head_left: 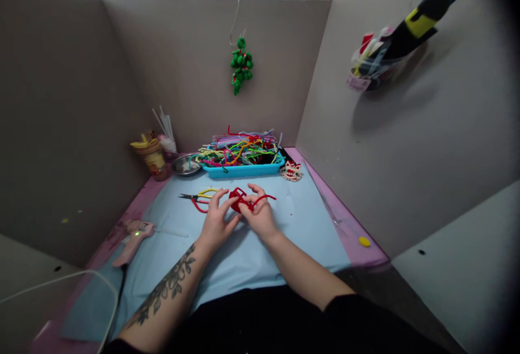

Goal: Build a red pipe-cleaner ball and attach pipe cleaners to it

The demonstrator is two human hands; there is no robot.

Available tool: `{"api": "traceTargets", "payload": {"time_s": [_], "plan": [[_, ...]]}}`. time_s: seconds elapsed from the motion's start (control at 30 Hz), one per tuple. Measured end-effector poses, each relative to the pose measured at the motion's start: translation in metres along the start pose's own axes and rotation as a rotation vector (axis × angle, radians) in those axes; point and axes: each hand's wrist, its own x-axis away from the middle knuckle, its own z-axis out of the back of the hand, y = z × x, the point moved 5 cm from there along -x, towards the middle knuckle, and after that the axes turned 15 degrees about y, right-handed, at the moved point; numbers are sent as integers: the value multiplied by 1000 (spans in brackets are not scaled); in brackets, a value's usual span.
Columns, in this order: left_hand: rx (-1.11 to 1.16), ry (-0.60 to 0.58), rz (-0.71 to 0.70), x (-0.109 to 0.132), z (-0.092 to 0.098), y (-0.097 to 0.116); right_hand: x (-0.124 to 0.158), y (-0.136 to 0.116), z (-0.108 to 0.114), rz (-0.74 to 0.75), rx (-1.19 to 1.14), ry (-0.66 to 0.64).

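A red fuzzy piece sits before the blue tray, pinched in the right hand; the left hand is spread, one fingertip at the piece; scissors lie front-left of the tray; a green ornament hangs above it.

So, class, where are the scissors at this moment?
In the head view, the scissors lie left of centre on the blue cloth, beside the left hand and nearer the person than the blue tray.
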Motion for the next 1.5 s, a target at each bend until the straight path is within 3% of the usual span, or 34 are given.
{"api": "traceTargets", "payload": {"time_s": [0.2,0.43,0.5,0.6,0.7,0.8,0.93,1.03,1.2,1.3,1.5], "plan": [[10,78,7,0,-2,-1,6,-5,-8,81,137,-98],[-6,92,14,-2,-4,-3,6,0,-13,123,102,-134],[-11,75,9,-2,-3,-1,2,7,-12,30,49,-92],[-21,54,4,0,-3,1,-2,24,-13,-271,-172,-21],[-7,20,-12,2,-4,2,0,32,-21,-546,-456,-57],[17,-30,-8,2,-7,2,6,29,-27,-681,-607,-130],[46,-49,-6,-1,-6,3,10,22,-26,-739,-619,-183],[63,-14,28,-4,-1,-1,7,20,-18,-681,-518,-168],[85,22,75,-6,1,-8,-4,10,-2,-299,-248,-134],[105,-32,75,-6,-1,-7,-6,6,-1,-185,-121,-184],[182,-187,35,-2,-5,-1,-15,4,4,-79,-60,-145]]}}
